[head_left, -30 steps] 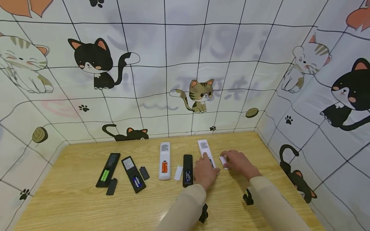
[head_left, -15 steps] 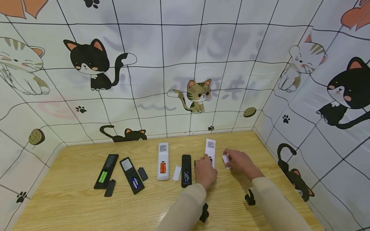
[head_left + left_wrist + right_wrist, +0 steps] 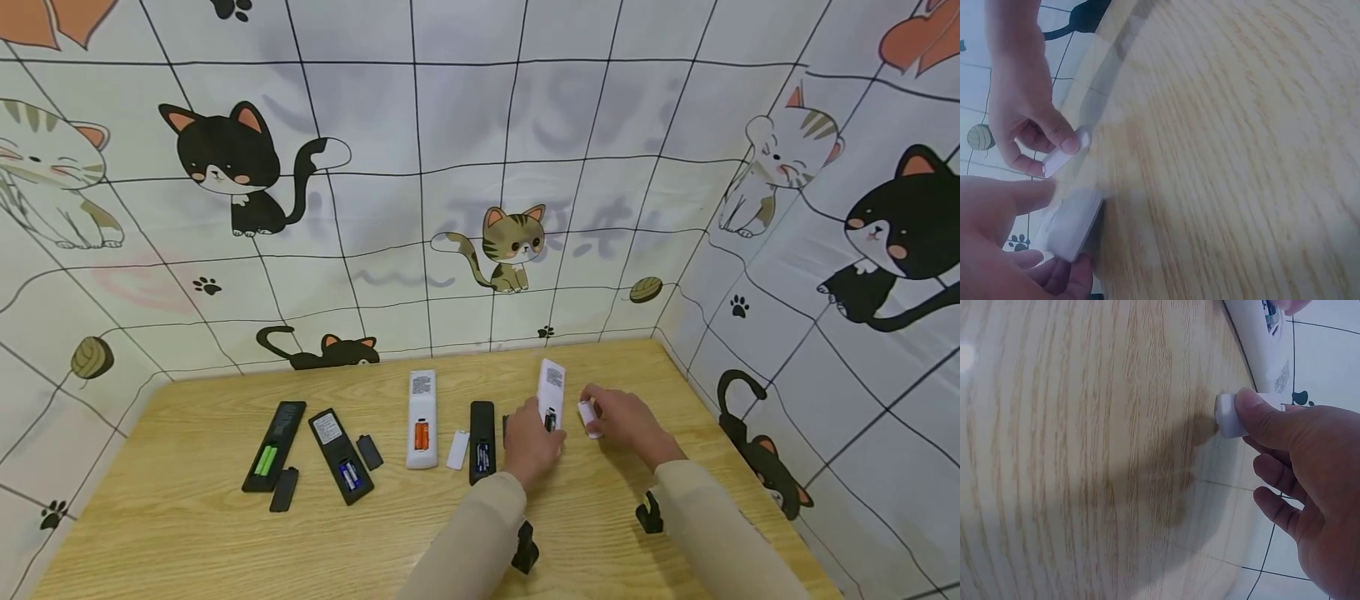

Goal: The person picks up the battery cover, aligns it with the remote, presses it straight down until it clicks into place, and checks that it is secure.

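A white remote control [image 3: 552, 385] lies face down at the right of the row, its battery bay uncovered with batteries inside. My left hand [image 3: 532, 446] grips its near end; in the left wrist view the fingers curl round the remote's side and the thumb is over it. Just to the right, my right hand [image 3: 626, 421] pinches a small white battery cover [image 3: 1230, 415] between thumb and fingers, apart from the remote. A black remote [image 3: 482, 442] with batteries showing lies left of my left hand. A dark piece beside it is mostly hidden by that hand.
Further left lie another white remote [image 3: 422, 417] with orange batteries, its loose white cover [image 3: 457, 450], and two black remotes, one with green batteries [image 3: 274, 446] and one with blue [image 3: 341, 457]. Black covers [image 3: 370, 452] lie near them. A cat-print cloth [image 3: 360, 208] hangs behind the wooden table [image 3: 360, 550].
The white remote has turned more upright in the view and shifted right under my left hand, which now grips its near end. The right hand keeps the cover, tilted up slightly.
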A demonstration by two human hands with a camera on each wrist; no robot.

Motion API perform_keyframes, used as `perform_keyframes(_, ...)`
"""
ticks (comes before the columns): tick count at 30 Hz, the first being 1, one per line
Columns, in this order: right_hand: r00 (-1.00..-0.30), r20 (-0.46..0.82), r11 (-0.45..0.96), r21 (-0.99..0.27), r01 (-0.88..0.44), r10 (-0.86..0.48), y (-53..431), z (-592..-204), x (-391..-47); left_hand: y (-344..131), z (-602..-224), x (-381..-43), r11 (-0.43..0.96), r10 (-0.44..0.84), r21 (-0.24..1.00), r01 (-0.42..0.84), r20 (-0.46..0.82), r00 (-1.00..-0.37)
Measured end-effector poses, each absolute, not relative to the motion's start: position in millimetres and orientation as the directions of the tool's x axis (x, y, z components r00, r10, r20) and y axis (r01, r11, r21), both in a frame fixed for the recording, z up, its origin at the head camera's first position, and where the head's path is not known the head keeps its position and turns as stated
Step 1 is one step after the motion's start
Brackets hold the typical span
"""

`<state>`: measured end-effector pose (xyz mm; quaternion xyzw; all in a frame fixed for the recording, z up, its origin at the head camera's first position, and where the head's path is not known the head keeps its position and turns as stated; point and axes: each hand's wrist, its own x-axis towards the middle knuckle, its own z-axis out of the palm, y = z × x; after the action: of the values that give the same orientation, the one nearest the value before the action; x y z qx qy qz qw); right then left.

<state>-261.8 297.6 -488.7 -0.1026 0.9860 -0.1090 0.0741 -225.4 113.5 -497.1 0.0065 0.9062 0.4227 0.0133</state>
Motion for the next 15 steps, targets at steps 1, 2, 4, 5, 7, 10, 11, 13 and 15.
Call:
perform_keyframes(1, -0.969, -0.127, 0.956, -0.231, -0.181, -0.214, 297.8, -488.4, -261.5, 112.8, -497.6, -226.0, 0.621, 0.020, 0.784, -0.002, -0.019, -1.000)
perform_keyframes(2, -0.969, -0.128, 0.957, -0.231, -0.176, -0.209, 297.8, -488.0, -261.2, 112.3, -497.2, -226.6, 0.606, 0.017, 0.796, -0.003, -0.017, -1.000)
perform_keyframes(4, -0.970, -0.129, 0.958, -0.231, -0.171, -0.205, 298.5, -487.7, -260.6, 111.8, -496.8, -227.3, 0.583, 0.012, 0.812, -0.006, -0.017, -1.000)
perform_keyframes(5, -0.970, -0.129, 0.958, -0.228, -0.174, -0.207, 299.0, -487.6, -260.3, 112.0, -496.6, -227.6, 0.583, 0.012, 0.813, -0.013, -0.024, -1.000)
perform_keyframes(7, -0.971, -0.122, 0.958, -0.226, -0.177, -0.208, 299.2, -487.1, -259.7, 112.0, -495.9, -228.0, 0.577, 0.018, 0.816, -0.025, -0.043, -0.999)
perform_keyframes(10, -0.970, -0.109, 0.957, -0.220, -0.190, -0.217, 299.2, -486.5, -258.5, 111.1, -496.1, -229.6, 0.567, 0.017, 0.823, -0.038, -0.058, -0.998)
perform_keyframes(11, -0.970, -0.105, 0.957, -0.220, -0.191, -0.218, 299.2, -486.4, -258.2, 110.6, -495.6, -230.2, 0.566, 0.014, 0.823, -0.045, -0.064, -0.998)
perform_keyframes(13, -0.971, -0.098, 0.957, -0.219, -0.192, -0.217, 299.0, -486.5, -257.4, 109.5, -494.6, -231.2, 0.556, 0.009, 0.829, -0.062, -0.081, -0.997)
perform_keyframes(15, -0.971, -0.094, 0.957, -0.213, -0.196, -0.219, 299.0, -486.4, -256.9, 108.5, -493.8, -231.9, 0.543, 0.005, 0.836, -0.085, -0.105, -0.994)
